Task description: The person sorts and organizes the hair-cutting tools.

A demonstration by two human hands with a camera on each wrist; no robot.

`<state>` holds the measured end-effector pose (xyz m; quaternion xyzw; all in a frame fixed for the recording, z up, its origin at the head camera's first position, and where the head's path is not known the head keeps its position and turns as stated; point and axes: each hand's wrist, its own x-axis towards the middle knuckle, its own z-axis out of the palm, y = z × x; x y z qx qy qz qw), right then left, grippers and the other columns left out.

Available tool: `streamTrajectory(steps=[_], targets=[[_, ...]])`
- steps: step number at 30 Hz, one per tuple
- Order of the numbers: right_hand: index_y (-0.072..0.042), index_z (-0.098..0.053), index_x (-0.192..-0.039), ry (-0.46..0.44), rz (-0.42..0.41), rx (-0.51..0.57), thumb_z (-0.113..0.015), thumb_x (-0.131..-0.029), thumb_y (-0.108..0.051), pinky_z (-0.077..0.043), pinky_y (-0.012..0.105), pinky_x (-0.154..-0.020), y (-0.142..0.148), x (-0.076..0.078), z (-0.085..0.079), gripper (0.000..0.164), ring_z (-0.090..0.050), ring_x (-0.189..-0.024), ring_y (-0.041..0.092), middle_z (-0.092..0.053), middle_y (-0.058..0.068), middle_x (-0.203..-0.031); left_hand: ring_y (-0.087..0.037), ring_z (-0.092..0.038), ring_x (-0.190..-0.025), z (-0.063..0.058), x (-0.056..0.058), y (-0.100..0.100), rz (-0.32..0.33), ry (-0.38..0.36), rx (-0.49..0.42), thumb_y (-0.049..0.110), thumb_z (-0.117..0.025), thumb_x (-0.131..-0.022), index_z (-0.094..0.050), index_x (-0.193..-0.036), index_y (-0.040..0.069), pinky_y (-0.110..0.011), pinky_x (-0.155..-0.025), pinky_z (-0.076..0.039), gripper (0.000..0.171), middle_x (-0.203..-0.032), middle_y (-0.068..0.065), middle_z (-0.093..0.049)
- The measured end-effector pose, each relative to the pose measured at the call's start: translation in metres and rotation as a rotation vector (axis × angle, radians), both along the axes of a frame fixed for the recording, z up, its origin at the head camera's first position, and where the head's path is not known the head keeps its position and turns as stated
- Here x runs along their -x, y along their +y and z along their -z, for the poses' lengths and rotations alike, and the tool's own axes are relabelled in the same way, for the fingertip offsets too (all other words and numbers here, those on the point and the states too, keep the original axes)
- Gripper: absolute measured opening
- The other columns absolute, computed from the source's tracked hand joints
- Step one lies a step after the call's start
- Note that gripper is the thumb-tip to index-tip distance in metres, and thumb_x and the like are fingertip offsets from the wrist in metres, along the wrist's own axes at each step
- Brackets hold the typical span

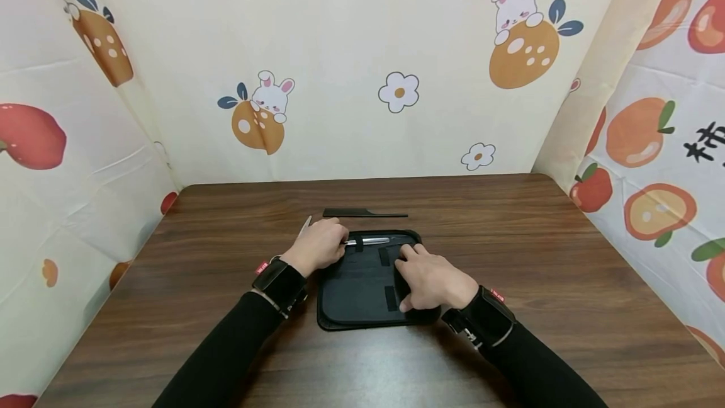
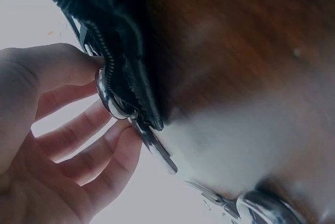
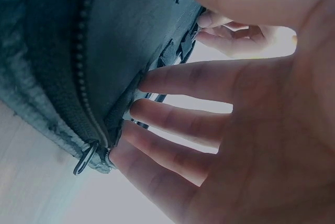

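A black zippered case (image 1: 357,288) lies unfolded on the table, with elastic loops on its inner side. A pair of silver scissors (image 1: 375,241) lies under one loop near its top edge. My left hand (image 1: 320,245) is at the case's upper left, thumb and fingers pinching the scissors' ring handle (image 2: 107,96) beside the zipper. My right hand (image 1: 433,279) rests on the right side of the case, fingers spread and fairly straight. In the right wrist view its fingertips (image 3: 138,109) touch the case edge near a zipper pull (image 3: 86,158).
Behind the case lies a black tail comb (image 1: 357,213) on the brown wooden table (image 1: 238,206). A second pair of scissors (image 2: 261,205) lies on the table by the left hand, largely hidden in the head view. Printed cloth (image 1: 340,124) hangs around the table's back and sides.
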<state>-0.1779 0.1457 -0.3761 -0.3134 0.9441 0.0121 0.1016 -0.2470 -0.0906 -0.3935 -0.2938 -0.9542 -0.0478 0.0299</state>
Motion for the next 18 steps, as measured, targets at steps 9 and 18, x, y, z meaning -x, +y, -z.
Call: streamTrajectory(steps=[9, 18], targets=[[-0.008, -0.056, -0.116, 0.01, -0.004, -0.005, -0.072, -0.071, -0.049, -0.044, 0.033, -0.073, 0.0002, 0.0002, 0.0006, 0.064, -0.037, -0.095, 0.021, -0.04, 0.005, -0.114, -0.015, -0.048, -0.074, 0.001, 0.002, -0.0004, 0.033, -0.003, 0.0, 0.01, -0.059, -0.084, -0.065, -0.083, 0.015, -0.031, -0.068, -0.042, 0.008, -0.08, 0.0, -0.051], [-0.007, -0.056, -0.117, 0.007, -0.003, -0.009, -0.072, -0.071, -0.049, -0.044, 0.033, -0.074, 0.0006, 0.0001, 0.0004, 0.065, -0.037, -0.096, 0.021, -0.041, 0.005, -0.114, -0.015, -0.049, -0.076, 0.0032, 0.0042, -0.0015, 0.059, 0.007, 0.009, 0.012, -0.06, -0.084, -0.067, -0.087, 0.013, -0.031, -0.07, -0.044, 0.007, -0.082, 0.0, -0.053]])
